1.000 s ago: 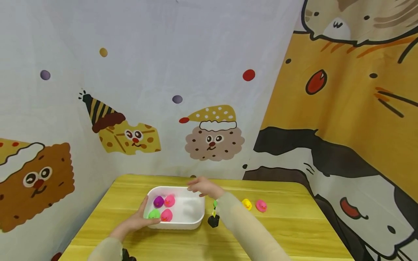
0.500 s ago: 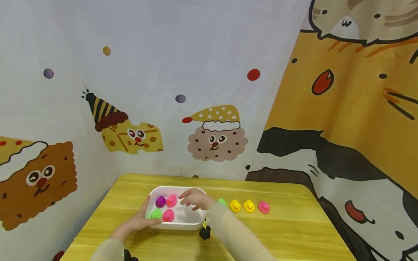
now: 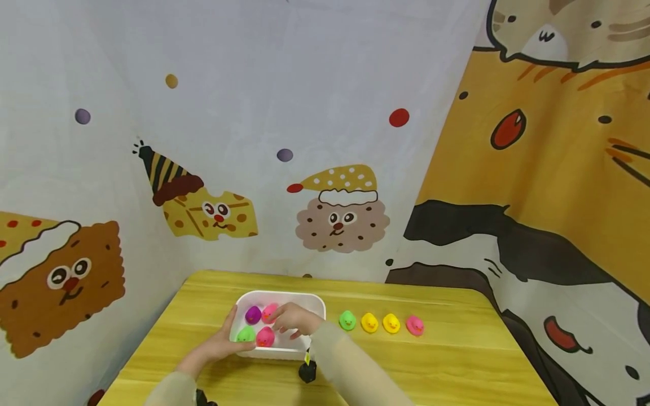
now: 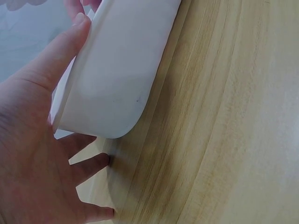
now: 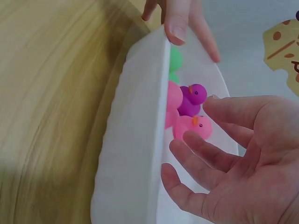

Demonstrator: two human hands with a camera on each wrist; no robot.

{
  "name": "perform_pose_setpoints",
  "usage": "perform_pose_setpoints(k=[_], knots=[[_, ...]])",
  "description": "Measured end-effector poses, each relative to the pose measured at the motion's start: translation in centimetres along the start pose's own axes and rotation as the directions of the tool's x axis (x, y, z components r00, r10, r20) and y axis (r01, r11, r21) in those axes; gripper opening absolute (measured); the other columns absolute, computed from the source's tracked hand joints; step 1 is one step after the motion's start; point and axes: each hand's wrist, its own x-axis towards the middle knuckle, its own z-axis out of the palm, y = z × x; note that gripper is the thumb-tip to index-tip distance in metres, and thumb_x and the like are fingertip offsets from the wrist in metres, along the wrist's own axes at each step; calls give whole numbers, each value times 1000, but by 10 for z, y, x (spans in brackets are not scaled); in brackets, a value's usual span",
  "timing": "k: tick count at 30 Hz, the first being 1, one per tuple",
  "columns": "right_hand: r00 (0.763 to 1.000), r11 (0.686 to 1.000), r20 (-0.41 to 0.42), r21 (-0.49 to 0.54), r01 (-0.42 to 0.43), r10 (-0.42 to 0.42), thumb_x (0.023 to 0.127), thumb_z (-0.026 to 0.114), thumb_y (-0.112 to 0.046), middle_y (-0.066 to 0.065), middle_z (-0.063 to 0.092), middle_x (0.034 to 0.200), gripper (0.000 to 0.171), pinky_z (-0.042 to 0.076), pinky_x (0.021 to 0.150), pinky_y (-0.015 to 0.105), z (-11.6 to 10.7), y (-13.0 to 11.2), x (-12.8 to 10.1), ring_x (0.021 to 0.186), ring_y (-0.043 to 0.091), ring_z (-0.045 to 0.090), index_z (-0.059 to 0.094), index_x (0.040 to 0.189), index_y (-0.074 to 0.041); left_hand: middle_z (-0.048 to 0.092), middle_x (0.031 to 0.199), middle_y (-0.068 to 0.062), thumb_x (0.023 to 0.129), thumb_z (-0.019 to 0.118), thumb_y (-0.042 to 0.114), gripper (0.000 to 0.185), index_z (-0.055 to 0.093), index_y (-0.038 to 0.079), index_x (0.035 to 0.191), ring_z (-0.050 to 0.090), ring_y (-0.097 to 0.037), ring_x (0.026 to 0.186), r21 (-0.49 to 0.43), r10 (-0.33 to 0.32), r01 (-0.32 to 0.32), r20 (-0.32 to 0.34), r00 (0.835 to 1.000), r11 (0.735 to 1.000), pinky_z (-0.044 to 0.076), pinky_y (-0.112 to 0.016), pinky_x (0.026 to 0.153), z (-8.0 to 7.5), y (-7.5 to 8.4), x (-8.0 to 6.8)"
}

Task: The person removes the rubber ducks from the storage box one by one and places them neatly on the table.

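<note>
Inside the white rectangular plastic tub (image 3: 319,303) on the yellow wooden tabletop (image 3: 447,361), four small rubber ducks sit bunched at its left end: a purple duck (image 3: 252,314), a pink duck (image 3: 268,312) beside it, a green duck (image 3: 246,334) and a second pink duck (image 3: 265,337) nearer the person. The right hand (image 3: 293,319) hovers over the tub with fingers spread and slack, gripping nothing; in the right wrist view its fingertips (image 5: 194,139) lie just beside the pink duck (image 5: 192,127), which faces upward, the purple one (image 5: 192,99) immediately beyond. So the ducks lie to the left of and slightly below that hand, within the tub's walls (whose long axis runs left to right across the tabletop). The left hand (image 3: 225,343) braces the tub's near-left corner, thumb up along the wall (image 4: 112,74), fingers flat on the wood, not curled round anything. Apart to the right stands a row of loose ducks: green (image 3: 347,321), yellow (image 3: 369,323), yellow (image 3: 391,323), pink (image 3: 414,326).
</note>
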Motion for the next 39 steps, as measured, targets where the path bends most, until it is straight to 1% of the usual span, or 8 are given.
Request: perform_pose_setpoints(k=[6,10,14,18,23,28,32,39], knots=[[1000,1000,-18,15,-7,7,73,66,-10,2,58,104,32,44,62,57,8,5,5,92,36,52,65,104,-12,2,138,-34,70,74,29,114,-14,10,139,17,-53,120,-19,-7,7,4,1000,1000,18,-61,95,0,1,-1],[1000,1000,-21,20,-23,23,73,68,-16,0,59,98,32,44,60,56,11,9,6,88,34,53,64,105,-13,2,138,-35,70,74,28,113,-14,9,139,17,-53,120,-16,-8,8,7,1000,1000,18,-61,95,0,4,-3],[999,999,-13,17,-31,31,73,70,-22,-3,58,95,33,43,62,56,14,9,5,86,32,53,64,104,-13,4,137,-36,70,74,28,114,-14,8,139,18,-53,120,-14,1,-1,7,1000,1000,19,-60,96,0,5,-4],[1000,1000,-6,-22,-22,22,73,70,-21,-4,58,94,35,44,63,54,17,9,4,86,30,53,63,106,-14,4,137,-36,70,74,28,114,-14,8,139,18,-53,119,-12,2,-2,10,1000,1000,20,-60,95,0,3,-3],[1000,997,11,-74,-6,7,75,68,-18,-5,58,85,33,44,63,53,20,7,2,83,26,54,64,107,-16,1,138,-35,70,74,28,114,-14,9,139,17,-52,121,-20,-5,5,12,1000,1000,19,-60,96,-1,3,-2],[1000,996,29,-92,-2,4,75,67,-15,-4,59,77,31,43,64,51,22,4,0,78,23,56,64,106,-16,-2,139,-33,70,74,28,114,-15,9,139,15,-50,123,-33,-5,5,15,1000,999,17,-59,97,-1,1,0],[999,995,33,-95,-1,4,74,68,-16,-4,58,77,31,42,64,52,24,1,-1,76,23,56,65,105,-15,-2,140,-32,70,74,28,113,-14,9,139,15,-50,122,-42,-12,12,14,1000,999,16,-60,97,0,-1,0],[1000,994,-7,-112,-15,15,73,69,-15,-5,59,74,27,43,65,50,27,3,2,74,19,55,67,100,-15,-3,140,-31,71,72,30,113,-16,11,139,13,-50,123,-37,-14,14,16,1000,999,15,-61,96,0,-1,0]])
